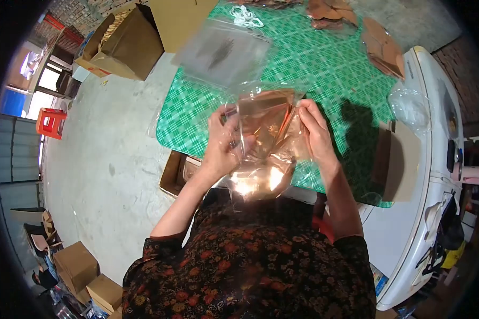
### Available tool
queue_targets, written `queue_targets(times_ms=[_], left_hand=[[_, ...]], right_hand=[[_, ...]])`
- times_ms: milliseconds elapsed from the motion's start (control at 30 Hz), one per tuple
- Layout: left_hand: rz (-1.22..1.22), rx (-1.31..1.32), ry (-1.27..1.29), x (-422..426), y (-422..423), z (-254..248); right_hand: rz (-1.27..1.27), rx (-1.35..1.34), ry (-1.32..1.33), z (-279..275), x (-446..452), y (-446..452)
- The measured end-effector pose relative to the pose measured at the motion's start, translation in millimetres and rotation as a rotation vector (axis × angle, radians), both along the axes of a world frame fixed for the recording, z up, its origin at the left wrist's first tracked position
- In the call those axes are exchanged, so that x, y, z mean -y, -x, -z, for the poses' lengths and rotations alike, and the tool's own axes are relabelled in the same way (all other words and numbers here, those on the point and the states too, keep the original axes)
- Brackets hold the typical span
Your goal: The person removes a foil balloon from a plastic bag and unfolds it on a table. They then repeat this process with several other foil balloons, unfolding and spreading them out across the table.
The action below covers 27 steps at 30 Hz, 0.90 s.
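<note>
A clear plastic bag (250, 125) with a shiny copper-coloured foil piece (271, 133) in it is held up in front of my body, above the table's near edge. My left hand (222, 141) grips the bag's left side, its fingers partly seen through the clear film. On the right, my right hand (315, 127) pinches the bag's upper edge between thumb and fingers. Light glares off the lower part of the foil. Just beyond the bag lies a stack of flat clear bags (223, 53) on the green checked tablecloth (191, 119).
White ties (246, 17) and copper-coloured packets (384, 49) lie toward the table's far side. A clear crumpled bag (410, 109) and cardboard (404, 162) are at right, by a white appliance (420, 212). Cardboard boxes (127, 45) and a red stool (51, 122) stand on the floor.
</note>
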<state>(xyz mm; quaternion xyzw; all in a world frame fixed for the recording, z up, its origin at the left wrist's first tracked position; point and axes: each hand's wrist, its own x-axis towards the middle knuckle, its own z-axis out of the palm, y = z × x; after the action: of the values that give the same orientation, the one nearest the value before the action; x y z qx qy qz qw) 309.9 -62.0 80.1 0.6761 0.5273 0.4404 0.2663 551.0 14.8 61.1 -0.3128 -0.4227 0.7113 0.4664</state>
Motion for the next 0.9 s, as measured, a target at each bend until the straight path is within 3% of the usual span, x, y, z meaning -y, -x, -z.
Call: queue_targets(times_ms=[100, 233, 367, 467, 500, 600, 633, 767, 900], left_hand=[[-0.069, -0.224, -0.045, 0, -5, -2], [-0.033, -0.197, -0.122, -2, -5, 12], [0.008, 0.364, 0.220, 9, -10, 5], [-0.084, 0.209, 0.006, 12, -7, -6], [-0.041, 0.367, -0.013, 11, -5, -1], [0.014, 0.527, 0.302, 16, 1, -1], [-0.029, 0.104, 0.415, 17, 1, -17], [0.121, 0.586, 0.468, 15, 14, -4], [-0.034, 0.480, 0.546, 15, 27, -14]], right_hand=[[0.105, -0.024, 0.103, -23, 15, 20], [-0.021, 0.142, -0.041, -23, 12, 21], [-0.058, 0.088, 0.108, -37, 15, 19], [0.015, 0.025, 0.108, -35, 16, 25], [0.018, 0.012, 0.110, -34, 16, 26], [0.007, -0.010, 0.126, -30, 18, 31], [-0.008, -0.006, 0.136, -31, 19, 34], [-0.025, 0.019, 0.087, -33, 23, 45], [0.017, 0.002, 0.076, -40, 21, 52]])
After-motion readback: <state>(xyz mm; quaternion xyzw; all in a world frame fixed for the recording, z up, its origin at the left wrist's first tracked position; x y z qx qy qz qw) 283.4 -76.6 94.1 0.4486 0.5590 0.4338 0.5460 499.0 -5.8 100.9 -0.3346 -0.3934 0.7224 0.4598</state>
